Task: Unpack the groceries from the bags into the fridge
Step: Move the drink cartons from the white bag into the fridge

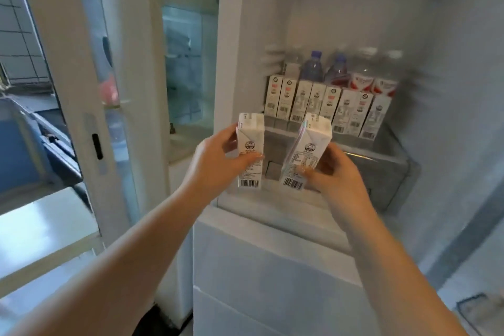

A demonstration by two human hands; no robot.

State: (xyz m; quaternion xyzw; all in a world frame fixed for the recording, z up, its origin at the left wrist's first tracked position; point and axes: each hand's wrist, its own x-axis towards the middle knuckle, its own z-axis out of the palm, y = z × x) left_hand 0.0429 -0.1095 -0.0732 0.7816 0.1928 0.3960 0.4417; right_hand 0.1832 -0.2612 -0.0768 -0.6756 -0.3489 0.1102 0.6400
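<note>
I am holding one small milk carton in each hand at the centre of the frame: my left hand (218, 157) is pinching the left carton (250, 150), my right hand (331, 172) the right carton (306, 153). I am aiming for the fridge shelf (376, 155), where I should be setting both upright, in front of the carton row (324, 105) and water bottles (338, 69).

Both bare arms outstretched, left hand (218, 158) and right hand (336, 172) each with fingers curled in a grip.
</note>
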